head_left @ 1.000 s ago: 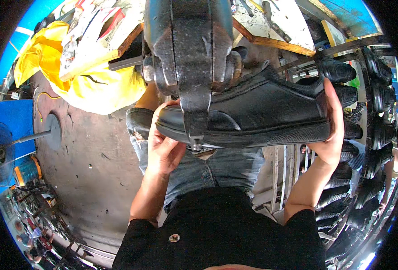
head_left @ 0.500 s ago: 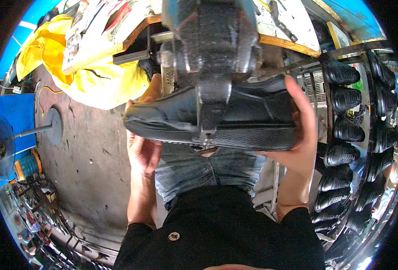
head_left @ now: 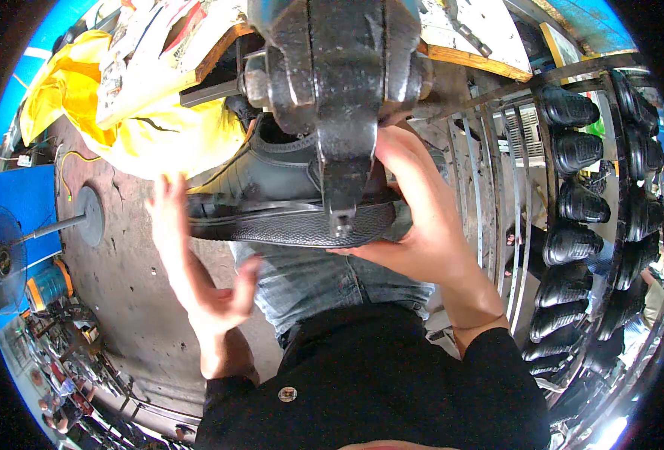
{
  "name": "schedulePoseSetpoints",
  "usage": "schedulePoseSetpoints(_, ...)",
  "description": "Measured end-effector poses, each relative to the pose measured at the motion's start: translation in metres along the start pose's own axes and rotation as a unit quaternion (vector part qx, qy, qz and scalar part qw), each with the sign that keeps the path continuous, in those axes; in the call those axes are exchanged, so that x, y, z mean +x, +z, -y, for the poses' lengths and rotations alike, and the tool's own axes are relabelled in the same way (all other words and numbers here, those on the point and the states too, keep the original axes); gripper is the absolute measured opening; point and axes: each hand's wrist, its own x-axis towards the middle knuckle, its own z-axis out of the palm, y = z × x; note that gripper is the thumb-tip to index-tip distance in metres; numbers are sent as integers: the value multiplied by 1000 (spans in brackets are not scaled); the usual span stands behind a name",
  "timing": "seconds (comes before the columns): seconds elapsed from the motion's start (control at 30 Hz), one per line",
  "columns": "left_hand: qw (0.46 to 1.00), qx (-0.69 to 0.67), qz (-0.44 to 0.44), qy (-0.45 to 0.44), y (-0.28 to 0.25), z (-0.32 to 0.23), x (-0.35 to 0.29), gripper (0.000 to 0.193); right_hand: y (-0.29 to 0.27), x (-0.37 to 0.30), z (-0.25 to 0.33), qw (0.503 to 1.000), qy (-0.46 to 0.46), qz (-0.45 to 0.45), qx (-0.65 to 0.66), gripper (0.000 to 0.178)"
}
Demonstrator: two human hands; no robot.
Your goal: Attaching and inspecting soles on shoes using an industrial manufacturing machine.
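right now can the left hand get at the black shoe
Probably yes: the left hand is open beside the left end of the black shoe, nothing visibly between; the metal machine arm crosses it nearer the right hand.

To the left of the blurred left hand [head_left: 189,279], room opens over the brown-grey floor [head_left: 129,255] as far as the grey, round-based fan stand [head_left: 90,216]. On that hand's right, the black, textured-soled shoe [head_left: 272,180] blocks passage. Immediately left of the right hand [head_left: 426,232] hangs the bulky dark metal machine head [head_left: 347,90]; right of it stand grey metal rack bars [head_left: 489,176].
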Motion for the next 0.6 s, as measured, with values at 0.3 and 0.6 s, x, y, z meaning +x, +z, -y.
schedulePoseSetpoints(0.3,978,-81,185,-43,31,-18,38,94,-12,11,29,992,15,21,-122,86)
schedulePoseSetpoints(0.6,867,-439,130,-197,55,-2,6,75,-11,-17,-16,1000,7,-23,-8,115)
